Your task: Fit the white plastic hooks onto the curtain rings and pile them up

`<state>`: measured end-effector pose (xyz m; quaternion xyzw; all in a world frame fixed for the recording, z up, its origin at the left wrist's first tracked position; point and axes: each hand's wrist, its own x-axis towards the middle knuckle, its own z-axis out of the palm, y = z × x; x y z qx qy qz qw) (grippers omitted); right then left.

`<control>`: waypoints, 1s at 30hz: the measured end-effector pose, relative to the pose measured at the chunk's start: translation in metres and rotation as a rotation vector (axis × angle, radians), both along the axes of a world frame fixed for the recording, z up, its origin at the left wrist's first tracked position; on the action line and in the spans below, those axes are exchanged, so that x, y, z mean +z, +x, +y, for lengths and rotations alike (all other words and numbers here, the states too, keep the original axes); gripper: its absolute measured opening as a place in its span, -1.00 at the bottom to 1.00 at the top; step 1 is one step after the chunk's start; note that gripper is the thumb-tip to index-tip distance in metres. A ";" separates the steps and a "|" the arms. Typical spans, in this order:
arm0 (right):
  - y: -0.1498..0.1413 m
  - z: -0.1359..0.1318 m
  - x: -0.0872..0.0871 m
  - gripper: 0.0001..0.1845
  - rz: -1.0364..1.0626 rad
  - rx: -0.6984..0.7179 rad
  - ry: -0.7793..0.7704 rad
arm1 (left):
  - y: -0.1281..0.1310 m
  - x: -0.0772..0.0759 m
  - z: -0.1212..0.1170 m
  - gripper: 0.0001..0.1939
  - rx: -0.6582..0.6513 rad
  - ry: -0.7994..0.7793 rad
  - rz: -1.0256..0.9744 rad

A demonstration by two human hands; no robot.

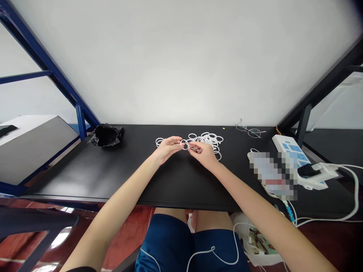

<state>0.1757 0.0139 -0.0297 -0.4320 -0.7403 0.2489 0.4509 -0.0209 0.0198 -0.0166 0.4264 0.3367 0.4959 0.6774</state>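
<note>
Between my two hands a small white ring (184, 140) is held just above the black table (176, 177). My left hand (169, 148) pinches its left side between thumb and fingers. At the ring's right side, my right hand (202, 152) is closed, its fingertips pressed together; whether a second ring is in them is hard to make out. Behind and beside my right hand lies a loose pile of white rings (211, 139), partly covered by that hand. A few more white rings (159, 140) lie behind my left hand.
A crumpled black plastic bag (106, 136) stands at the back left. At right are eyeglasses (253, 132), a blurred phone (270, 175), a power strip (295, 151) and white cables (354, 189). A white wall rises behind; blue metal bars (62, 85) flank the left.
</note>
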 end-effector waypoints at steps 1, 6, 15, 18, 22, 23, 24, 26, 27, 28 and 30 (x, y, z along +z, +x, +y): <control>0.000 0.001 0.000 -0.77 0.003 -0.007 0.012 | 0.000 0.001 -0.001 -0.61 -0.002 0.020 0.054; 0.001 0.001 -0.001 -0.83 0.008 0.027 0.057 | 0.004 0.003 -0.008 -0.42 -0.054 0.175 0.374; 0.000 0.001 0.012 -0.72 0.331 0.138 -0.297 | 0.009 0.002 -0.010 -0.51 -0.123 0.416 0.756; 0.001 0.001 0.014 -0.66 0.384 0.174 -0.374 | 0.011 0.001 -0.014 -0.56 -0.125 0.523 0.882; 0.000 -0.002 0.012 -0.65 0.255 0.184 -0.325 | 0.017 -0.003 -0.017 -0.55 -0.141 0.557 0.898; 0.000 -0.003 0.012 -0.62 0.184 0.180 -0.268 | 0.018 -0.004 -0.018 -0.56 -0.147 0.555 0.889; 0.000 -0.005 0.012 -0.58 0.111 0.181 -0.206 | 0.019 -0.004 -0.018 -0.56 -0.147 0.554 0.879; 0.001 -0.007 0.013 -0.51 -0.006 0.203 -0.110 | 0.021 -0.004 -0.020 -0.58 -0.151 0.558 0.858; 0.001 -0.008 0.014 -0.49 -0.038 0.221 -0.088 | 0.022 -0.003 -0.021 -0.59 -0.154 0.566 0.847; 0.001 -0.009 0.015 -0.48 -0.048 0.240 -0.082 | 0.023 -0.002 -0.022 -0.59 -0.157 0.576 0.835; 0.001 -0.010 0.017 -0.47 -0.037 0.265 -0.097 | 0.023 0.000 -0.024 -0.60 -0.166 0.583 0.815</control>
